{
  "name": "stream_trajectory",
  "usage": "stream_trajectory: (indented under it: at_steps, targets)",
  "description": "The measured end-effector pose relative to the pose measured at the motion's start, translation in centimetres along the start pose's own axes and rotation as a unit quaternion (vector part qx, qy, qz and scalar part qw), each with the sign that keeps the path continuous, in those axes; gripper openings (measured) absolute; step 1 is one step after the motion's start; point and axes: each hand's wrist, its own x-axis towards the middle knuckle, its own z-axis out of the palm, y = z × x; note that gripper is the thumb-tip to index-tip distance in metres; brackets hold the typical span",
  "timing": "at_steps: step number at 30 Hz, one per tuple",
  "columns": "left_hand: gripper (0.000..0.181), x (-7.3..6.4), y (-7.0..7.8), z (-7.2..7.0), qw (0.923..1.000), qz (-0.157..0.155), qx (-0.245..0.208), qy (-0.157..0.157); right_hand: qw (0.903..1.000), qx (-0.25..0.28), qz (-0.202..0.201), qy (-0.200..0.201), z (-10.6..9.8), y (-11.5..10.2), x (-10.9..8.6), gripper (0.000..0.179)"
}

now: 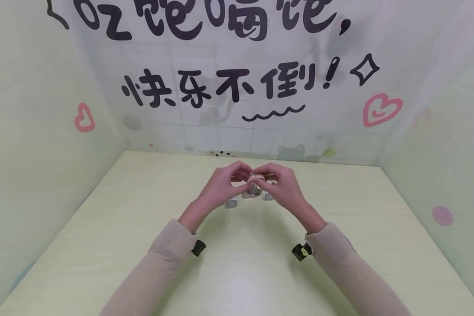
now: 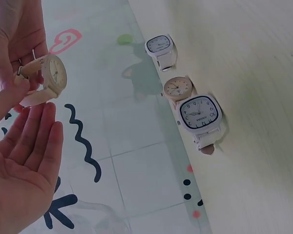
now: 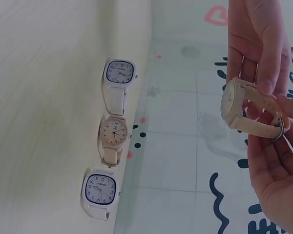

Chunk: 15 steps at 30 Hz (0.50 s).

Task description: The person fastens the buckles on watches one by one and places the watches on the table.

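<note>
A wristwatch (image 2: 54, 75) with a round pale dial and cream strap is held up between both hands, its strap bent into a loop with the buckle at the end. My left hand (image 1: 223, 184) pinches the strap near its end from the left. From the right, my right hand (image 1: 283, 184) pinches the strap beside the buckle, thumb against the band. Below and beyond the hands, three more watches lie in a row: a white squarish watch (image 3: 119, 73), a round cream watch (image 3: 114, 133) in the middle, and another white squarish watch (image 3: 100, 189).
The pale table (image 1: 241, 263) runs back to a printed wall sheet (image 1: 237, 118) with black characters and hearts. Light side sheets stand along the left and right edges. Black bands (image 1: 199, 248) with cameras sit at both wrists, by the beige sleeves.
</note>
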Motion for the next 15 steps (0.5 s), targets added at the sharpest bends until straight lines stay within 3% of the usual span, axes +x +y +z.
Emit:
stream_trajectory:
  at_steps: [8, 15]
  targets:
    - [0.026, 0.0, 0.46, -0.27, 0.9995, -0.031, -0.009, 0.002, 1.0, -0.008, -0.001, 0.0, 0.08, -0.16, 0.01, 0.02]
    - [0.025, 0.02, 0.33, -0.63, 0.9987, -0.043, -0.026, 0.007, 0.9998, -0.003, 0.021, 0.002, 0.32, 0.0, 0.22, 0.02]
